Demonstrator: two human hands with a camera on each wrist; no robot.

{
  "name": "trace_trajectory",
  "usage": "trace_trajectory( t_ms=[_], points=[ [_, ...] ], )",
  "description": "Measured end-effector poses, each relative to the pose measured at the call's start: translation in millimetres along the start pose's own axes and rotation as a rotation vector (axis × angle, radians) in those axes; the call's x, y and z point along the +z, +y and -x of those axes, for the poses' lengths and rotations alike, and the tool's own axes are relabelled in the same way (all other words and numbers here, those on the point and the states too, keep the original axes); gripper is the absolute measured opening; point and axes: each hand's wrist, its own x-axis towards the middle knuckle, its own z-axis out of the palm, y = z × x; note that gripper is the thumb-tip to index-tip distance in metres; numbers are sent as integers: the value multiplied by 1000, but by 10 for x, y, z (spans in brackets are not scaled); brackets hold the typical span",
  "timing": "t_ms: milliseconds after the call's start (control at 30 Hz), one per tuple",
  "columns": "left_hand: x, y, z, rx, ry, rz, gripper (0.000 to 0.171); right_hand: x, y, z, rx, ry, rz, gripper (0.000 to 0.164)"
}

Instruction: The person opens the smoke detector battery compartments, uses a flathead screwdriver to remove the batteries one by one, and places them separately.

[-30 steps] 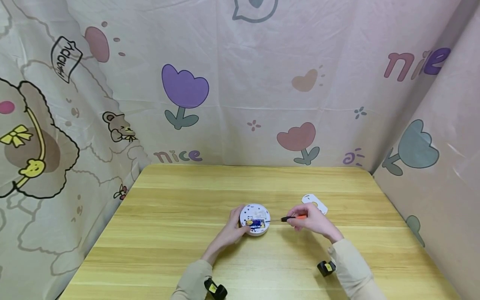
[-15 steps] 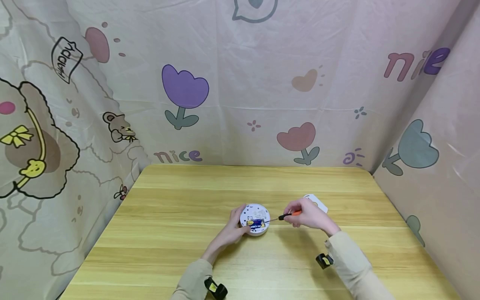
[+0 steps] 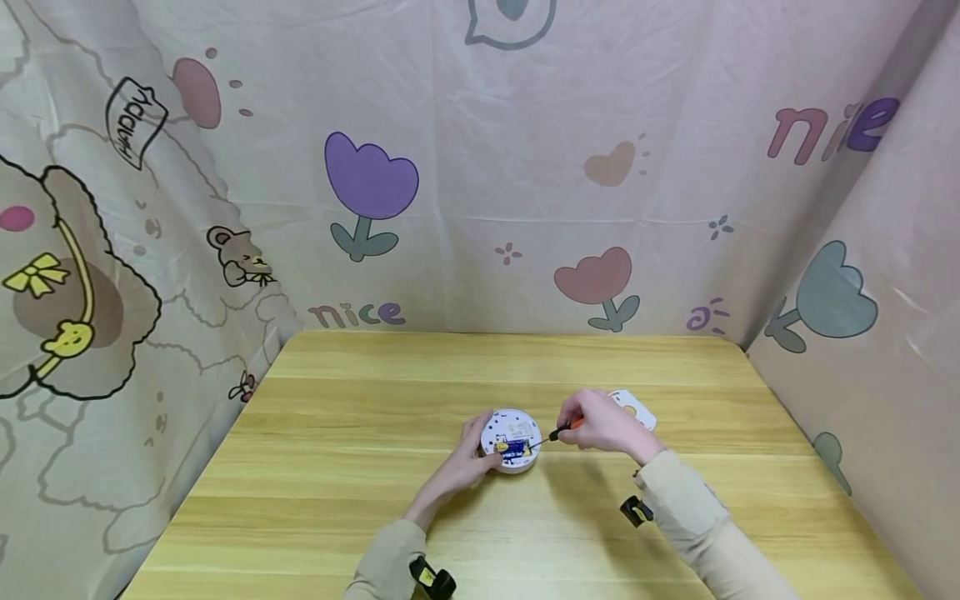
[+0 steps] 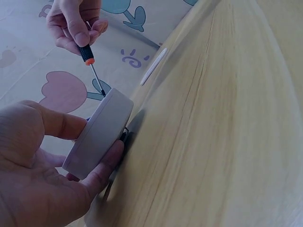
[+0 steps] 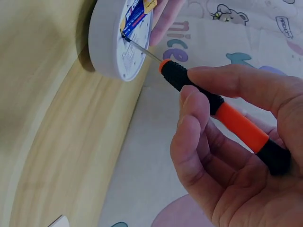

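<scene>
My left hand [image 3: 463,462] grips a round white battery-powered device [image 4: 102,130] by its rim, tilted just above the wooden table. The thumb lies over its face, the other fingers beneath. A blue-and-yellow battery [image 5: 136,18] sits in the recess of that face. In my right hand [image 3: 602,423] is a screwdriver with an orange and black handle [image 5: 241,126], pinched between thumb and fingers. Its thin shaft [image 5: 146,51] points at the device, and the dark tip reaches the battery's end in the right wrist view.
Behind my right hand, a white plate with a hole [image 3: 639,410] lies flat on the wooden table [image 3: 375,400]. Patterned cloth [image 3: 480,167] hangs along the table's back and sides. A black wrist camera [image 3: 432,577] is strapped at each cuff.
My right hand has moved left with the screwdriver, bringing its tip from the device's right edge onto its face at the battery. The left hand and the device stay nearly still.
</scene>
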Motion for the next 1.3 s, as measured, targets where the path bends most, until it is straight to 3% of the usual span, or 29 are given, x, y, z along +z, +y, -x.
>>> trace_trajectory(
  t_ms=[267,467,567,733,967,1300],
  points=[
    [-3,-13,-13,-7,-10,4,88,-6,-47,-45,38,-22,-1,9],
    [14,-22,-21,0,-14,-3,87,30,62,-93,7,-110,-221,2],
    [34,-32,-29,8,-24,-29,85,23,127,-62,5,-105,-280,4],
    [12,-39,-24,3,8,-52,80,-80,204,45,46,-28,-293,6],
    [7,-50,-11,11,6,-52,79,-106,248,100,35,-51,-290,8],
    [59,-31,5,15,25,-58,79,-69,178,99,6,-37,-190,4]
  ],
)
